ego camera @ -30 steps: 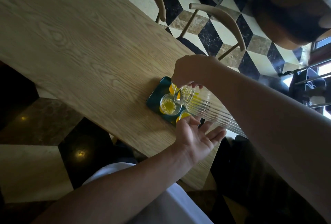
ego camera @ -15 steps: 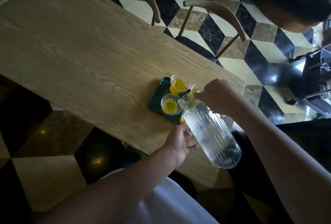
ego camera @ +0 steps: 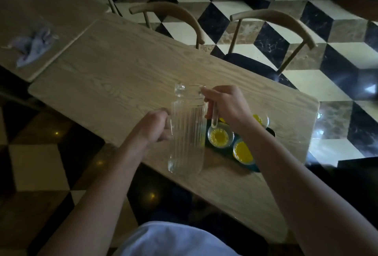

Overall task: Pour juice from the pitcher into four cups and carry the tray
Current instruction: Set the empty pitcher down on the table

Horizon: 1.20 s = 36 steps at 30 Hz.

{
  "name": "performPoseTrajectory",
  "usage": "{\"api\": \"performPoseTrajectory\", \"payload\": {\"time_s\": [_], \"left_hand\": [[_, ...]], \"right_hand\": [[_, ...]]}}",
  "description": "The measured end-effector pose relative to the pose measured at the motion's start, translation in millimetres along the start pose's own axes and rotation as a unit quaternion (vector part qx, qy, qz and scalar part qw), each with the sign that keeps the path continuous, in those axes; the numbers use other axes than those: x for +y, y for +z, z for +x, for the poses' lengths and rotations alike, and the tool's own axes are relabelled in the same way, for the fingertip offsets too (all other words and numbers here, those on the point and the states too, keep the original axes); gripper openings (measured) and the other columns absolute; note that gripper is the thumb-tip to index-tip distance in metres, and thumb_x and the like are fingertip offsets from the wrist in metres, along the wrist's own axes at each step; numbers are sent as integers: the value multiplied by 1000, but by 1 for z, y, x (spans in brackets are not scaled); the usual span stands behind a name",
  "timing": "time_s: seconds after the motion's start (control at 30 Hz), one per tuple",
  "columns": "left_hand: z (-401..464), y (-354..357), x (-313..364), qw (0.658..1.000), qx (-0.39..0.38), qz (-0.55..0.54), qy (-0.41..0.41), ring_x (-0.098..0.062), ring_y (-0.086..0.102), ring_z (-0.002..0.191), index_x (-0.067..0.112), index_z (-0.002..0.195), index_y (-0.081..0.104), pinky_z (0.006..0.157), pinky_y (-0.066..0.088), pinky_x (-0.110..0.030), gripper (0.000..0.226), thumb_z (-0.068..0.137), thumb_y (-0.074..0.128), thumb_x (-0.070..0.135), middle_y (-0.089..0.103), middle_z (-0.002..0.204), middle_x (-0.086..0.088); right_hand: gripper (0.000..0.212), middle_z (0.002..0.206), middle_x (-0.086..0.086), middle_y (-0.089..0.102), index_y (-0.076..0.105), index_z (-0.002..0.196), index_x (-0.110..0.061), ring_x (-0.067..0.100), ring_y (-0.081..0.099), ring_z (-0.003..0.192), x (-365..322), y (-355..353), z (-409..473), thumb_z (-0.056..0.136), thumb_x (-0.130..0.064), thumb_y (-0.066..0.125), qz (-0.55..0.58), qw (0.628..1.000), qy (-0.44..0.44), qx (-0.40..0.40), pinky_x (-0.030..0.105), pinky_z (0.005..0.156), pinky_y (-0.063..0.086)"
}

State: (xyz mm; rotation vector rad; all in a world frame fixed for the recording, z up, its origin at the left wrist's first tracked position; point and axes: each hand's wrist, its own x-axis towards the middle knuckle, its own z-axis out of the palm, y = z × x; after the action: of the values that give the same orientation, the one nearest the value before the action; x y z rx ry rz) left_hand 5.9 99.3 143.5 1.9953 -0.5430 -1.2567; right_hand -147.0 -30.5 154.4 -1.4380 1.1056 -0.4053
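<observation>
Both hands hold the clear ribbed glass pitcher upright over the pale wooden desk — the right hand wraps its handle, the left hand curls against its side. Just right of it sit clear cups of yellow juice on a dark teal tray.

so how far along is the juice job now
Pouring looks finished: the pitcher looks empty, and three cups visibly hold juice; a fourth is hidden. In hand: right hand on the handle, left hand steadying it. Left: carrying the tray.
</observation>
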Motion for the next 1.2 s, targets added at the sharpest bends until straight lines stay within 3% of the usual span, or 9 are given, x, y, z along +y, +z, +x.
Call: {"api": "performPoseTrajectory", "payload": {"time_s": [0.2, 0.37, 0.47, 0.6, 0.77, 0.87, 0.97, 1.07, 1.2], "left_hand": [[38, -54, 34, 980, 9, 200, -6, -30, 75, 76, 14, 100, 68, 73, 47, -38, 48, 79, 32, 37, 75, 92, -13], [68, -62, 61, 959, 28, 281, 21, -36, 68, 85, 11, 85, 62, 66, 42, -33, 30, 80, 37, 25, 71, 93, -20], [89, -60, 69, 954, 45, 294, 50, -28, 60, 107, 16, 107, 67, 83, 41, -32, 32, 91, 40, 24, 68, 121, -8], [115, -57, 65, 984, 4, 160, 80, -4, 47, 131, 26, 147, 47, 96, 33, -18, 60, 87, 50, 32, 50, 141, 17], [153, -44, 42, 989, -16, -48, 139, 24, 58, 89, 33, 121, 53, 75, 42, -1, 39, 98, 39, 5, 66, 101, 32], [169, -27, 26, 981, 14, -125, 149, 16, 55, 113, 37, 126, 52, 96, 40, -10, 36, 98, 36, 21, 60, 122, 26], [184, -20, 12, 974, 12, -183, 135, -4, 46, 136, 33, 138, 53, 118, 29, -35, 49, 92, 37, 43, 56, 143, 14], [196, -12, 9, 972, 4, -197, 131, -3, 45, 136, 36, 138, 51, 116, 29, -34, 47, 95, 34, 45, 55, 143, 16], [206, -5, 7, 974, 9, -185, 127, 7, 49, 128, 48, 127, 53, 109, 32, -26, 39, 94, 33, 45, 59, 128, 32]], "right_hand": [[38, 68, 12, 63, 68, 96, 10, 24, 65, 55, 0, 38, 30, 95, -28, 67, 154, 987, 33, 26, 57, 74, 59], [25, 63, 1, 64, 68, 91, -2, 22, 65, 64, 18, 62, 48, 97, -27, 65, 269, 960, 50, 57, 51, 82, 58], [25, 69, -2, 69, 71, 97, -6, 21, 66, 74, 26, 75, 58, 98, -30, 62, 301, 948, 49, 87, 46, 86, 55], [28, 84, 7, 68, 68, 98, 1, 14, 66, 78, 21, 85, 75, 99, -26, 61, 262, 954, -24, 146, 37, 78, 51], [14, 82, -7, 65, 68, 96, -10, 21, 63, 82, 27, 79, 103, 98, -23, 63, 171, 969, -108, 139, 52, 86, 53], [13, 87, -2, 66, 66, 95, -13, 26, 64, 87, 32, 66, 126, 97, -25, 64, 103, 980, -142, 97, 58, 86, 52], [11, 87, -5, 65, 65, 94, -16, 13, 60, 85, 29, 54, 145, 96, -26, 64, 48, 983, -166, 60, 36, 80, 50], [13, 86, -8, 63, 65, 94, -14, 8, 56, 81, 29, 47, 160, 96, -26, 64, 22, 986, -162, 43, 30, 77, 46], [16, 86, -4, 64, 66, 95, -14, 27, 62, 87, 37, 44, 172, 95, -30, 64, 15, 988, -149, 44, 51, 84, 51]]}}
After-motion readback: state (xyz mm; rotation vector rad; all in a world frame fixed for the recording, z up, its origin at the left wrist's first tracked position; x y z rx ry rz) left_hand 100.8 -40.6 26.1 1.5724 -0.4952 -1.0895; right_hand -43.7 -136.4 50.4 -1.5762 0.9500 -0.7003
